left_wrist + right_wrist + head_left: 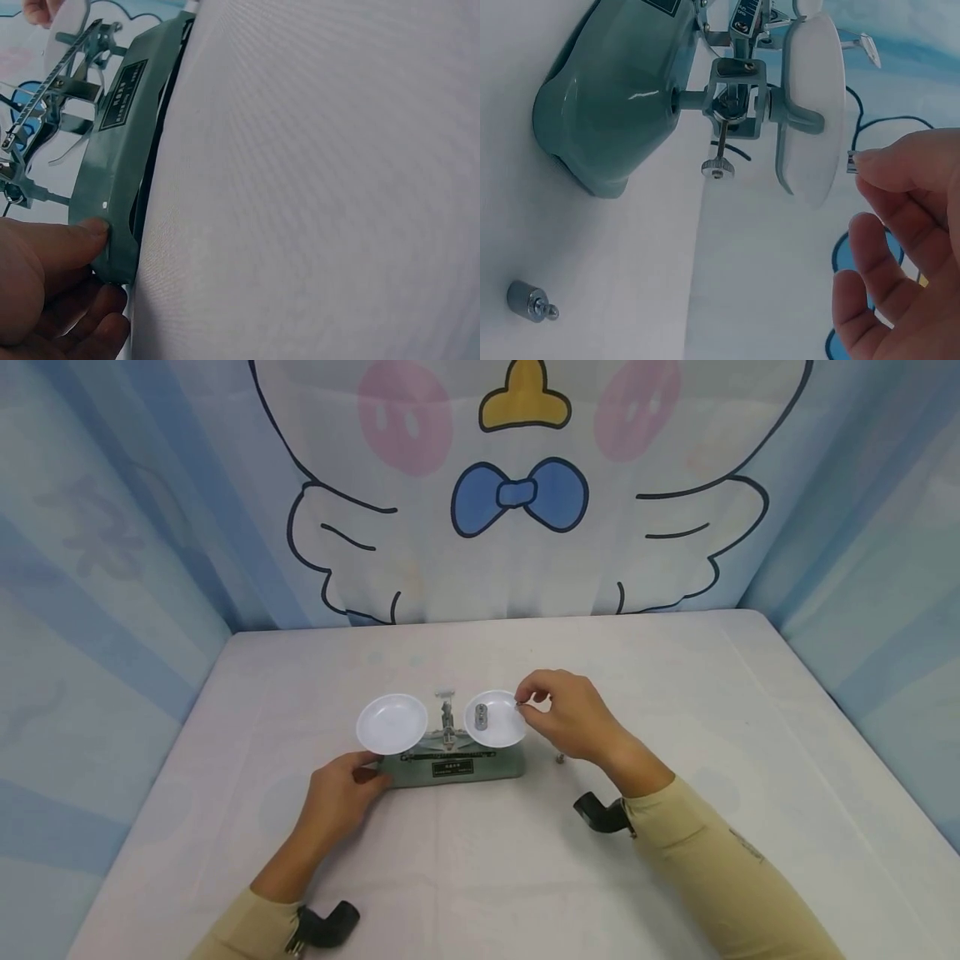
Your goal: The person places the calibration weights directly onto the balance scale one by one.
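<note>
A green balance scale [450, 767] stands mid-table with two white pans. The left pan [392, 723] holds nothing, and the right pan [501, 731] carries a small metal weight [482, 718]. My right hand [521, 702] hovers at the right pan's far edge and pinches a tiny metal weight [850, 162] between thumb and forefinger, beside the pan [810, 112]. My left hand [367, 774] holds the left end of the scale's base [120, 150], with its thumb [75, 236] pressed on the front corner and the fingers curled beneath.
Another knobbed weight [558, 759] stands on the white tablecloth just right of the base, also seen as the knobbed weight [529, 301]. Blue and white printed curtains [517, 493] close in the table on three sides.
</note>
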`<state>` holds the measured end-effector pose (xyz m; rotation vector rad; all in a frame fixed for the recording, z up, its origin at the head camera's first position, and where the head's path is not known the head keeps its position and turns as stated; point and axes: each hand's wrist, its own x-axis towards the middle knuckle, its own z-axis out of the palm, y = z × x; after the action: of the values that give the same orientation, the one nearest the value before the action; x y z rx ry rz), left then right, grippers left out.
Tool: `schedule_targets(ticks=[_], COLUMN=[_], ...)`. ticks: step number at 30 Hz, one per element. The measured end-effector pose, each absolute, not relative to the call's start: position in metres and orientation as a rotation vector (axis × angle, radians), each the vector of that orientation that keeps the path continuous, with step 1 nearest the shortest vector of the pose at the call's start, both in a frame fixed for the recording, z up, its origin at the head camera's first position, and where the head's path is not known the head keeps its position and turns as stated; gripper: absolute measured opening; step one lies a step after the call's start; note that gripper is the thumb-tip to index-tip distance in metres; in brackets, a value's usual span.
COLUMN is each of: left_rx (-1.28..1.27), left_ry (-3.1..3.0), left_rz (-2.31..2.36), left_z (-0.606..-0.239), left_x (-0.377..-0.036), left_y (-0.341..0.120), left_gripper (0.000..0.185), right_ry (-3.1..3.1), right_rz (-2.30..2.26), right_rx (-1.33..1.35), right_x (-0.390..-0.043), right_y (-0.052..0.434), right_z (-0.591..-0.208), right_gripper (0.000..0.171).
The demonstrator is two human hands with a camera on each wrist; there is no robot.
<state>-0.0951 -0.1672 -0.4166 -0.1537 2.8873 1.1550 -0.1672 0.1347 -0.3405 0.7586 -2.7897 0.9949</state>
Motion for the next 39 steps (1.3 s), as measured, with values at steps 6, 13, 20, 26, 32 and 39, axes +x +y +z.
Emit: schedule_targets(ticks=[6, 13, 20, 26, 32, 39], left_rx=[-0.167, -0.162, -0.147, -0.14, -0.13, -0.137], left_ry=[2.888, 2.89, 2.891, 2.894, 2.897, 2.896], left_rz=[1.15, 1.156, 1.164, 1.169, 1.17, 1.171], left_z=[-0.415, -0.416, -0.418, -0.417, -0.418, -0.418], left_x=[-0.094, -0.095, -0.096, -0.096, -0.095, -0.095], left_y=[-0.166, -0.167, -0.168, -0.168, -0.168, -0.168], left_gripper=[0.04, 0.04, 0.04, 0.041, 0.04, 0.041], right_ry=[-2.833, -2.904, -2.908, -2.907, -2.934, -2.935], right_rz=[1.027, 0.98, 0.919, 0.887, 0.867, 0.922], right_rx=[0.789, 0.783, 0.815, 0.84, 0.809, 0.739], right_x=[-0.174, -0.18, -0.181, -0.182, -0.18, -0.174], right_y=[0.124, 0.114, 0.108, 0.105, 0.105, 0.114], right_z=[-0.34, -0.343, -0.344, -0.344, -0.343, -0.341], right_gripper=[0.008, 0.009, 0.009, 0.009, 0.015, 0.017])
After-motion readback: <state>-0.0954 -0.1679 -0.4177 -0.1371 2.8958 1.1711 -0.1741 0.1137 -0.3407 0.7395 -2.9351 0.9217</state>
